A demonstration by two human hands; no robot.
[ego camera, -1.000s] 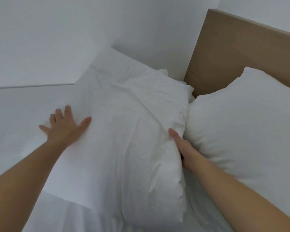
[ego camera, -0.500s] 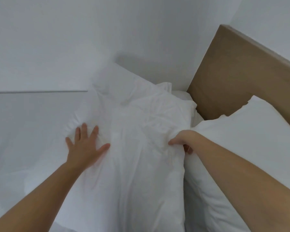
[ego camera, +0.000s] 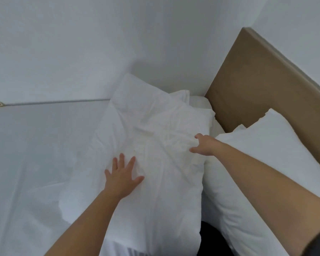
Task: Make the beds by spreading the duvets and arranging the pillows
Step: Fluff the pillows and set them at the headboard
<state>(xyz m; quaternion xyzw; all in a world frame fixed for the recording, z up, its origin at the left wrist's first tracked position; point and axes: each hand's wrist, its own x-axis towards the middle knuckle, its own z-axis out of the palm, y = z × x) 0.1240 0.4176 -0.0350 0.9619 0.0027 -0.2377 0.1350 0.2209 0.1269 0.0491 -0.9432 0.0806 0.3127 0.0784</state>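
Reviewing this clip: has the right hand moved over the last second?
Yes. The right hand has come up out of the gap between the wrinkled pillow and the smooth pillow, onto the wrinkled one's top, closer to the headboard.

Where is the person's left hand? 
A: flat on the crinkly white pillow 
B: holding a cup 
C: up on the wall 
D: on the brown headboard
A: the left hand lies with its fingers spread flat on the crinkly white pillow.
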